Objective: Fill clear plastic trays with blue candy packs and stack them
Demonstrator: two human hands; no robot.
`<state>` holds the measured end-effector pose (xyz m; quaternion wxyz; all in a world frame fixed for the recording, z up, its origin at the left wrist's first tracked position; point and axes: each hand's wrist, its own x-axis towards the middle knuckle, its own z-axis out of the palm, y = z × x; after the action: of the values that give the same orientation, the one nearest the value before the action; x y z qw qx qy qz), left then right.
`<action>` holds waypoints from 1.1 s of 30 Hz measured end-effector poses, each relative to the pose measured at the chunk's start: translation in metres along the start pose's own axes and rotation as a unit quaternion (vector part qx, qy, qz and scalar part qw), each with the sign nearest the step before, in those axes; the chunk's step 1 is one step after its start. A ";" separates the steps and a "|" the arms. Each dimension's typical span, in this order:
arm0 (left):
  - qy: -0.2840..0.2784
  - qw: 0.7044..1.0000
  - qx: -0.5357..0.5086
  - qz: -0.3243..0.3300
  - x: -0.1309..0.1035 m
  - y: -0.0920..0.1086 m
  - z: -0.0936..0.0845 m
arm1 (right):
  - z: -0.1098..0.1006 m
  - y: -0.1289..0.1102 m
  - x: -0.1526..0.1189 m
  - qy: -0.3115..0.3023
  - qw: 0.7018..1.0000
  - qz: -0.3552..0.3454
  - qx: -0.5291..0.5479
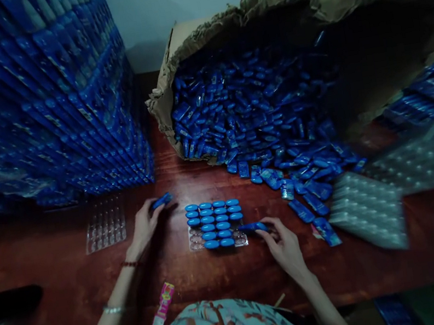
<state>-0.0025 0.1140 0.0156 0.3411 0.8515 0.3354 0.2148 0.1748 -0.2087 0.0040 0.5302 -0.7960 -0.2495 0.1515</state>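
Note:
A clear plastic blister tray [195, 243] lies in front of me, with rows of small blue oval-topped packs [207, 220] set in it. Bare cavities show at its lower left and lower right corners. To the left of the tray, my left hand [146, 224] pinches one blue pack [162, 200] above the table. My right hand [282, 243] grips another blue pack [255, 227] by its end, at the tray's right side. Whether that pack touches the tray I cannot tell. What is printed on the packs is too small to read.
A torn cardboard box [169, 115] lies on its side, blue packs [248, 101] spilling onto the table [205, 292]. Tall stacks of filled trays [67, 110] stand at left. Empty trays [369, 212] rest at right, another tray [105, 223] at left. A pink wrapper [163, 308] lies near me.

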 end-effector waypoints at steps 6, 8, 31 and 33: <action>0.014 0.999 -0.040 0.015 -0.076 0.005 -0.020 | 0.006 -0.011 0.017 -0.043 0.981 -0.174 -0.077; 0.000 0.999 -0.048 0.015 -0.088 0.020 -0.008 | 0.011 -0.008 0.020 -0.085 0.966 -0.227 -0.092; -0.062 0.949 0.090 0.296 -0.071 0.040 0.032 | 0.008 -0.040 0.035 -0.246 0.868 -0.269 -0.339; -0.061 0.952 0.092 0.287 -0.072 0.038 0.033 | 0.008 -0.037 0.034 -0.244 0.872 -0.265 -0.332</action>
<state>-0.0155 0.0272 0.0110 0.2048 0.9511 0.0741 0.2191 0.1904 -0.1721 0.0362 0.1771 -0.7670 -0.6080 0.1034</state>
